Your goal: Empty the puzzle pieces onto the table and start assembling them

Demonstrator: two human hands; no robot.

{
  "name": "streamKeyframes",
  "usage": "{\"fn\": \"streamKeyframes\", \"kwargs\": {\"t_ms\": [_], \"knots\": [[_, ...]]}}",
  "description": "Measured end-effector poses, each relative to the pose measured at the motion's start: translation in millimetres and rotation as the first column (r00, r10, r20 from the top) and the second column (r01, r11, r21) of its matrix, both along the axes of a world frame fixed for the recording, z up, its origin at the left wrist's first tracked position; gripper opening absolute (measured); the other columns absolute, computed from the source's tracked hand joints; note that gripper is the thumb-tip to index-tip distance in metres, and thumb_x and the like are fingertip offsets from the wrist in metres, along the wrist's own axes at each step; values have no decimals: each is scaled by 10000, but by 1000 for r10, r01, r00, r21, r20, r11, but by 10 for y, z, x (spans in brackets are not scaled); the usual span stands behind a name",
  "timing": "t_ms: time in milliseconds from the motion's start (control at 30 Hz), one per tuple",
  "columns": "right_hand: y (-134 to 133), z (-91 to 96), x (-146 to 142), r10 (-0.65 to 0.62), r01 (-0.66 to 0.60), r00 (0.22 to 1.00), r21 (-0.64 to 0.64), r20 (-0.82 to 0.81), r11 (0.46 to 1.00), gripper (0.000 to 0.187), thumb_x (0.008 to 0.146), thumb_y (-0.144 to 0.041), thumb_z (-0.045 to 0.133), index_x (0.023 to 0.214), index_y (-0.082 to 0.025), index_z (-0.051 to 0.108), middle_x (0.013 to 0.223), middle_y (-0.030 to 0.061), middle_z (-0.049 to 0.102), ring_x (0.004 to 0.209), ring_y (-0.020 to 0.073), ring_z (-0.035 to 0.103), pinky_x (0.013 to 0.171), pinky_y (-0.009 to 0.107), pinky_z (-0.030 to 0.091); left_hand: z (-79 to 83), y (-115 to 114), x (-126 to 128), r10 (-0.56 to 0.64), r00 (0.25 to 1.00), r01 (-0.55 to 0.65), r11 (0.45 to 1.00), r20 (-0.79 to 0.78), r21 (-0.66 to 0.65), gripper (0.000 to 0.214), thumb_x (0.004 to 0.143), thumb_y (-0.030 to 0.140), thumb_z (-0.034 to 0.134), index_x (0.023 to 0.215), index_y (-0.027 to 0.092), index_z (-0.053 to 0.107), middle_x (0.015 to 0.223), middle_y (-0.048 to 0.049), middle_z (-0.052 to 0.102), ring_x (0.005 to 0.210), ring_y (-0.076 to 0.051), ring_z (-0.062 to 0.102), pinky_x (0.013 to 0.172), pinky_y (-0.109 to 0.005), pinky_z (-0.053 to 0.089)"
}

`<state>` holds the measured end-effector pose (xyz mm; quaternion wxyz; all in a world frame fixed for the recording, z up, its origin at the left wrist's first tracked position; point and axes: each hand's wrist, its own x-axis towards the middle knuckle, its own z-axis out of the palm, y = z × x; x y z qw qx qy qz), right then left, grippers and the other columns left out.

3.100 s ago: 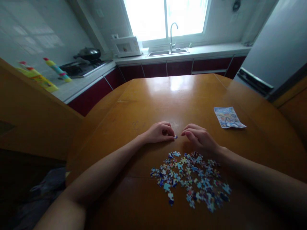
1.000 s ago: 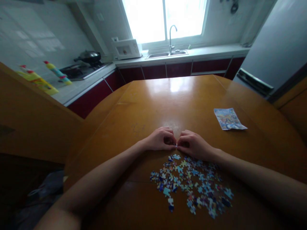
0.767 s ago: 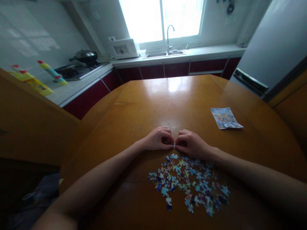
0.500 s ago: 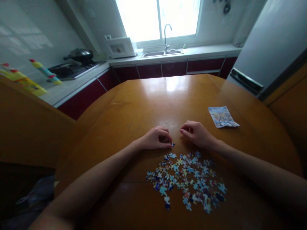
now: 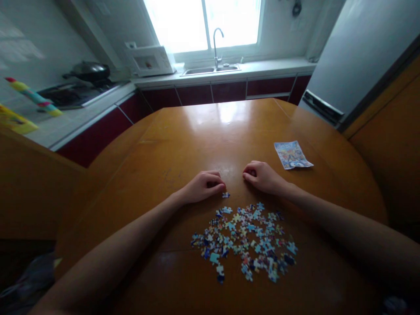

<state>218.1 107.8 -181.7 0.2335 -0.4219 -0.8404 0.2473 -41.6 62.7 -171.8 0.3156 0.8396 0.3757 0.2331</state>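
Observation:
My left hand (image 5: 206, 187) rests on the wooden table (image 5: 210, 144), its thumb and fingertips drawn together. A single small jigsaw piece (image 5: 226, 195), white and dark blue, lies just below those fingertips; it looks free of them. Across a narrow gap, my right hand (image 5: 262, 176) rests on its side with curled fingers, and I see nothing in it. Nearer to me spreads a loose pile of jigsaw pieces (image 5: 251, 228), light blue, dark blue, yellow and reddish. Some overlap, and both hands are beyond the pile's far edge.
A printed picture sheet (image 5: 292, 155) with a creased edge lies to the right, past my right hand. Beyond the table are a counter with a sink (image 5: 200, 71), a microwave (image 5: 151, 61), a wok (image 5: 90, 71) on the stove and a fridge (image 5: 361, 57).
The small jigsaw piece was at my left thumb and fingertips and now lies on the table, with the left hand drawn slightly back. The camera view has turned a little to the right.

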Motion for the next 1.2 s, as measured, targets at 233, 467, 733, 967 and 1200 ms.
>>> {"fn": "streamKeyframes", "kwargs": {"t_ms": [233,467,733,967,1200], "knots": [[10,-26,1,-4,4,1000,0,-23,1000,129,857,-196,628,792,-164,735,787,63,659,682,159,565,628,284,426,-11,5,-1,-1,1000,1,1000,-11,-6,310,973,384,565,916,153,764,804,-39,602,695,-113,534,627,-224,412],[-3,0,-2,0,0,1000,8,-22,1000,127,858,-186,627,791,-155,730,766,55,643,669,151,550,624,281,423,-17,9,-4,3,1000,-3,1000,-23,10,298,973,369,570,894,150,756,777,-27,581,675,-106,517,607,-217,390],[-5,21,-8,-2,2,1000,-4,-22,1000,128,858,-172,626,784,-142,726,759,59,646,654,143,549,610,270,413,-13,23,6,-7,999,8,1000,-39,16,298,977,355,562,896,146,758,797,-39,606,709,-116,546,645,-226,419],[-1,21,-8,-4,4,1000,-4,-2,1000,124,859,-178,633,794,-139,732,767,59,652,665,139,549,620,263,410,-14,24,-2,-9,999,10,1000,-37,26,283,977,336,563,901,148,760,800,-37,603,706,-112,547,634,-223,417],[-6,33,-1,-2,2,1000,-18,2,1000,128,863,-178,629,805,-138,736,778,58,650,674,134,544,626,259,405,-7,14,-2,-6,999,7,1000,-40,18,285,982,334,557,901,152,762,806,-39,606,706,-111,544,632,-224,416]]}}
